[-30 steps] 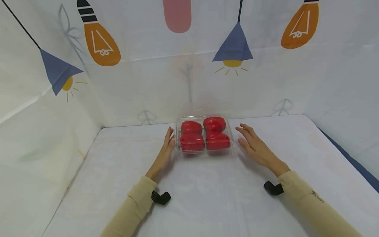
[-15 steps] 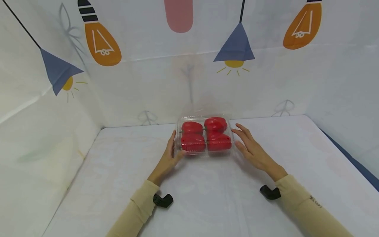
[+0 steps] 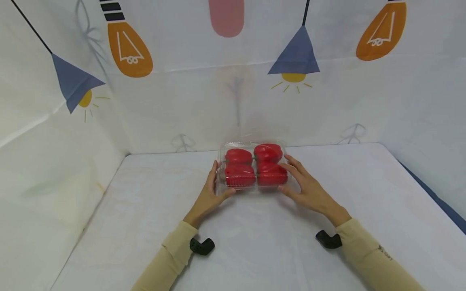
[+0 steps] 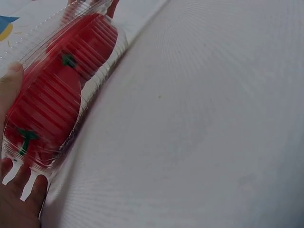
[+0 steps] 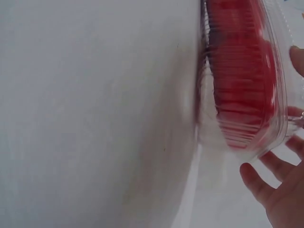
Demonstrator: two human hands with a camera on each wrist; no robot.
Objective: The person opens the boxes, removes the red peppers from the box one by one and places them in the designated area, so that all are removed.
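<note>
A clear plastic clamshell container (image 3: 255, 188) lies near the back of the white table, with several red bell peppers (image 3: 238, 173) inside. Green stems (image 4: 69, 60) show through the ribbed wall. My left hand (image 3: 208, 198) grips the container's left end, fingers along the side and thumb at the front corner. Around the right end curves my right hand (image 3: 309, 190), thumb at the front corner and a fingertip over the lid edge. In the right wrist view, that hand's spread fingers (image 5: 278, 166) lie at the container's end, the lowest one slightly apart from it.
White cloth covers the table (image 3: 255, 242). Close behind the container rises a white curtain (image 3: 182, 105) printed with lamps and bulbs, with another white sheet (image 3: 54, 182) at the left. Black wrist-camera mounts (image 3: 202, 246) stick out from both sleeves.
My left thumb has come round onto the container's front corner. My right hand has moved left, from beside the container onto its right end. The container stays in place, its lid closed.
</note>
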